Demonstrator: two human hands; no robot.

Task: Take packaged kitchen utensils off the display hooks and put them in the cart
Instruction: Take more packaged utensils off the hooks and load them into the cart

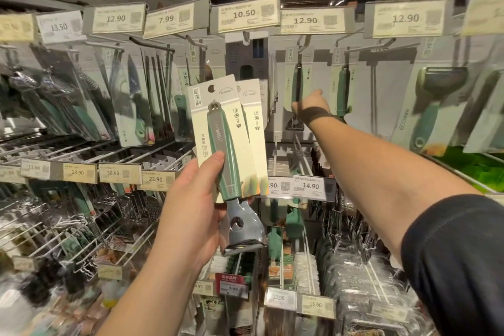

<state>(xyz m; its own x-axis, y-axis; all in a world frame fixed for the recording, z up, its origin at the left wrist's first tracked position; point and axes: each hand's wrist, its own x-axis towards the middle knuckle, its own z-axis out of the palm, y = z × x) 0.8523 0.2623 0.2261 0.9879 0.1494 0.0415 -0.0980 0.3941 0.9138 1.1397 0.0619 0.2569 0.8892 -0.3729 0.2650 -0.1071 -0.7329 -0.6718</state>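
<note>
**Two carded peelers in the left hand, right hand up at the hooks**

The left hand (195, 215) holds up two carded, green-handled metal peelers (227, 142) in front of the display, one card stacked behind the other and offset to the right. The thumb lies across the front card beside the green handle, and the remaining fingers curl round behind the cards; the metal head of the front peeler hangs below the card's lower edge, against the palm.

The right hand (311, 108) reaches up and forward to a hanging white-carded utensil with a green handle (296, 87) on a metal display hook (304, 42) beneath the price tag reading 12.90 (316, 20). The hand is seen from behind, at the card's lower part, with a dark shadow band across the wrist. Its fingers are hidden behind the back of the hand, so whether they have closed on the package cannot be told.

More carded utensils hang to either side, among them a wide green-handled peeler on a white card (436, 106) far right. Lower rows carry metal graters (136, 207) and green silicone brushes (274, 243). The cart is out of view.
</note>
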